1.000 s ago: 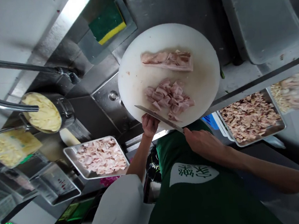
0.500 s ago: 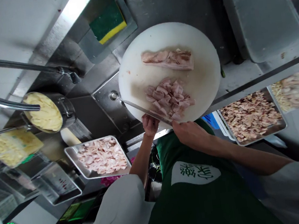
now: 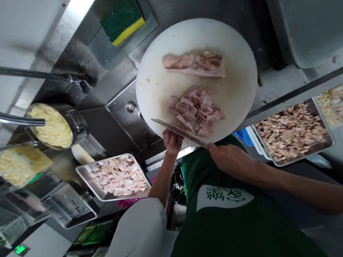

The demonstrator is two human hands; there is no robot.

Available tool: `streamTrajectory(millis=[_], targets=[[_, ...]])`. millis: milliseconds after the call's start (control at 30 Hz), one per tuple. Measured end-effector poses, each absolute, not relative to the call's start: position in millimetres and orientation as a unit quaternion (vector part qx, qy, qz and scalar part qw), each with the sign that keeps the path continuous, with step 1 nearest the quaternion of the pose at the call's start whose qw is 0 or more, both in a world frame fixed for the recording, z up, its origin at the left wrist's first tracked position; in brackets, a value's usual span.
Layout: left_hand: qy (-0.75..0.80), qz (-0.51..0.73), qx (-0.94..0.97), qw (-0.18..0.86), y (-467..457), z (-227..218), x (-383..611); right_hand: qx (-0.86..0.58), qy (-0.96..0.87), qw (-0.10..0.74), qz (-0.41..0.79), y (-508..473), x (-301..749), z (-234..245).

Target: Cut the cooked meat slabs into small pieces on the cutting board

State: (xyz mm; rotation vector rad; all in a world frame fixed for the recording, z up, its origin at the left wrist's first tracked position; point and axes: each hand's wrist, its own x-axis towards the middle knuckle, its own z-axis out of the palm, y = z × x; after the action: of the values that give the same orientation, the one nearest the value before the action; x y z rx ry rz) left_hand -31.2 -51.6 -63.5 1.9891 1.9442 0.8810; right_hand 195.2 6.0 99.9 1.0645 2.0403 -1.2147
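My right hand (image 3: 229, 158) grips the handle of a long kitchen knife (image 3: 180, 132). Its blade slants up and left across the near-left edge of a round white cutting board (image 3: 238, 92). Beside the blade, my left hand (image 3: 173, 142) is closed with fingers curled; whatever it holds, if anything, is hidden. Just beyond the knife lies a pile of cut pale-pink meat pieces (image 3: 197, 111). Farther back on the board rests an uncut slab of meat (image 3: 194, 65).
Left are a sink (image 3: 121, 119), a curved faucet (image 3: 4, 71), a pot of pale yellow slices (image 3: 50, 125) and a tray of sliced meat (image 3: 118, 176). A sponge (image 3: 123, 20) sits behind the board. At right is a tray of browner chopped pieces (image 3: 294, 133).
My right hand has drawn the knife to the right and slightly toward my body, past my left hand. My left hand and the meat stay about where they were.
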Motion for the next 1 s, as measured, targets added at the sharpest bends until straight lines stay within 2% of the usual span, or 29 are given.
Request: streamTrajectory(millis=[133,333,467,733,1000], targets=[[0.656,0.323,0.677,0.085,-48,-53,-30,0.402,0.786,0.195,-0.428,33,145,71],[0.678,0.346,0.635,0.134,-45,-41,-28,0.406,0.785,0.151,-0.443,50,134,57],[0.663,0.324,0.66,0.14,-47,-53,-29,0.396,0.798,0.167,-0.423,46,147,66],[0.624,0.322,0.711,0.023,-53,-63,-35,0.375,0.803,0.252,-0.388,9,183,108],[0.667,0.294,0.672,0.131,-55,-65,-37,0.377,0.802,0.243,-0.394,6,192,108]])
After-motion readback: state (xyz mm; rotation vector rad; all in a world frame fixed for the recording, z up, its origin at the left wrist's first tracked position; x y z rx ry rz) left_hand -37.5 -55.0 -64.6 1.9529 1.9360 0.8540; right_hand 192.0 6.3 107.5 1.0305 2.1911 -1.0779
